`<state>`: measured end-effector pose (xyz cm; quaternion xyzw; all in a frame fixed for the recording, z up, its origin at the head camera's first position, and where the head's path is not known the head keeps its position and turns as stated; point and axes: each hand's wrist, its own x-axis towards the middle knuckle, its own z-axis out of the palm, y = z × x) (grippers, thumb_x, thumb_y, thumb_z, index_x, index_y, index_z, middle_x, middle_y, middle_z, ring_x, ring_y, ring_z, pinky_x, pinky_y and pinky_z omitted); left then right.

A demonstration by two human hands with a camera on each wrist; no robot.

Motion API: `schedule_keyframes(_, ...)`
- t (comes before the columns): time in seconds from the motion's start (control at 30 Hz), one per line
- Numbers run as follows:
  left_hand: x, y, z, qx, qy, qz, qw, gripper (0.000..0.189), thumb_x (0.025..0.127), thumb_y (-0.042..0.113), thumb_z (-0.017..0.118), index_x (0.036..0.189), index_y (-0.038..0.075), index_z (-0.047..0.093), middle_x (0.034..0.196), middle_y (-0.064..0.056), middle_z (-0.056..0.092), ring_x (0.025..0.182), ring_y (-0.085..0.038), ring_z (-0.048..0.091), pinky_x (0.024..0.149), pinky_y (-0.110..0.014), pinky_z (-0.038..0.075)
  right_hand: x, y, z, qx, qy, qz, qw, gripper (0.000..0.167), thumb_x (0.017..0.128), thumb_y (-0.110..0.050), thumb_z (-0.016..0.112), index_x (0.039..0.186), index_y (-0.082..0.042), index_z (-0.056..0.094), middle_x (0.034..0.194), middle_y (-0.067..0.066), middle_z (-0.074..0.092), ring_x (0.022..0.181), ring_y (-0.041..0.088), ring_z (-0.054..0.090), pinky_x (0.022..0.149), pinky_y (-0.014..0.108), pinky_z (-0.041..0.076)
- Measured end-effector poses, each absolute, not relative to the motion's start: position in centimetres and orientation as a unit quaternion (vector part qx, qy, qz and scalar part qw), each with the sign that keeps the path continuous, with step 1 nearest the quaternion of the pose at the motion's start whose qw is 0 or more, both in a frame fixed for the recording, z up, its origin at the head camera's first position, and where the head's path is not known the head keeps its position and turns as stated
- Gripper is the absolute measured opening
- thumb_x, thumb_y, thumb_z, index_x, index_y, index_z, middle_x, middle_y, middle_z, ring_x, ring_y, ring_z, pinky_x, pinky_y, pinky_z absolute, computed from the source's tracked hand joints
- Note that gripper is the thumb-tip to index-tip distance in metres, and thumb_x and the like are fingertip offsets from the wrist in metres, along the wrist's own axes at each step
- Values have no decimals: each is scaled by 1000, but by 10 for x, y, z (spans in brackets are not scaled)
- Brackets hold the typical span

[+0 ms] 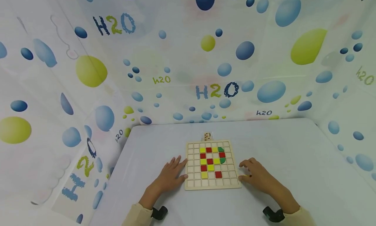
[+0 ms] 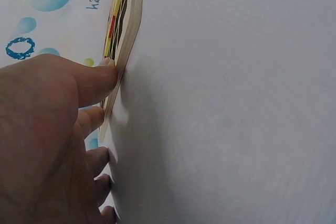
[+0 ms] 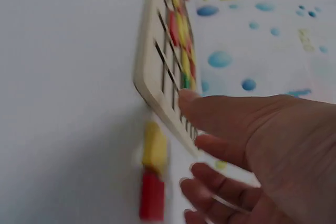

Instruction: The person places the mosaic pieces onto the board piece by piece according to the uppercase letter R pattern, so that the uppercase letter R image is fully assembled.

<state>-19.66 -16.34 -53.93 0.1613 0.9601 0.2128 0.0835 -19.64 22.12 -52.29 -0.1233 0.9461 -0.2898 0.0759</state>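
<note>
A square wooden grid board [image 1: 192, 183] lies on the white table with red, yellow and green tiles in its middle cells. The green ones [image 1: 221, 149] are rounded and sit on the right of the pattern. My left hand [image 1: 169, 175] rests at the board's left edge with fingers spread and thumb against the rim. At the opposite edge is my right hand [image 1: 259, 176], fingers loosely bent and holding nothing, its thumb by the rim. Beside the board under that hand, in the right wrist view, are a yellow piece [image 3: 155, 145] and a red piece [image 3: 151, 198].
Just behind the board is a small card [image 1: 207, 136] printed with a similar coloured grid. The white tabletop [image 1: 158, 141] reaches a back wall [image 1: 176, 56] covered in blue and green drops. Dark wrist straps [image 1: 159, 213] show on both arms.
</note>
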Motion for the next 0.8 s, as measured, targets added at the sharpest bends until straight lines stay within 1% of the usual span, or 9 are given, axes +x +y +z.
schedule_keyframes(0.1, -197, -164, -540, 161, 960, 211, 83, 67, 105, 40, 63, 163, 14, 42, 172, -20, 29, 160, -45, 23, 126, -68, 21, -193, 239, -520, -118, 949, -283, 78, 45, 87, -26, 88, 122, -10, 64, 114, 9, 59, 103, 23, 59, 87, 45, 56)
schedule_keyframes(0.17, -197, -164, -540, 161, 960, 213, 81, 68, 104, 41, 63, 163, 14, 42, 172, -20, 30, 160, -45, 23, 125, -68, 21, -192, 248, -521, -113, 950, -279, 88, 43, 87, -23, 88, 119, -9, 63, 111, 9, 59, 102, 23, 59, 88, 46, 56)
schedule_keyframes(0.33, -197, -164, -542, 163, 960, 214, 83, 68, 105, 41, 62, 164, 15, 41, 172, -19, 29, 160, -45, 22, 126, -68, 21, -192, 258, -525, -93, 947, -285, 113, 30, 91, -15, 83, 113, -9, 64, 105, 7, 59, 96, 20, 58, 88, 44, 57)
schedule_keyframes(0.43, -197, -164, -541, 166, 960, 211, 84, 68, 105, 42, 61, 164, 15, 40, 172, -19, 28, 160, -45, 22, 126, -68, 21, -192, 259, -528, -99, 946, -292, 98, 27, 93, -12, 81, 113, -8, 65, 105, 7, 58, 95, 20, 58, 86, 43, 57)
schedule_keyframes(0.53, -197, -164, -540, 164, 960, 209, 84, 69, 105, 43, 61, 164, 15, 39, 173, -19, 28, 161, -44, 21, 126, -67, 20, -196, 257, -532, -110, 948, -292, 67, 25, 93, -10, 80, 114, -6, 66, 105, 9, 57, 95, 21, 57, 87, 42, 57)
schedule_keyframes(0.63, -197, -164, -541, 162, 960, 212, 84, 69, 105, 43, 62, 164, 15, 40, 173, -19, 28, 161, -43, 21, 126, -67, 20, -204, 254, -538, -119, 950, -284, 42, 25, 93, -10, 80, 113, -6, 66, 103, 8, 57, 93, 20, 55, 84, 38, 57)
schedule_keyframes(0.73, -197, -164, -541, 160, 960, 213, 83, 69, 105, 43, 63, 164, 15, 41, 172, -19, 28, 161, -43, 22, 126, -67, 20, -213, 248, -542, -121, 950, -286, 41, 24, 94, -12, 81, 113, -7, 66, 101, 6, 56, 92, 18, 54, 81, 35, 55)
schedule_keyframes(0.8, -197, -164, -541, 162, 959, 217, 81, 68, 104, 42, 63, 163, 15, 41, 172, -19, 29, 160, -44, 22, 126, -68, 20, -217, 244, -542, -118, 948, -290, 53, 27, 93, -15, 81, 114, -7, 66, 101, 6, 56, 92, 19, 54, 81, 36, 55)
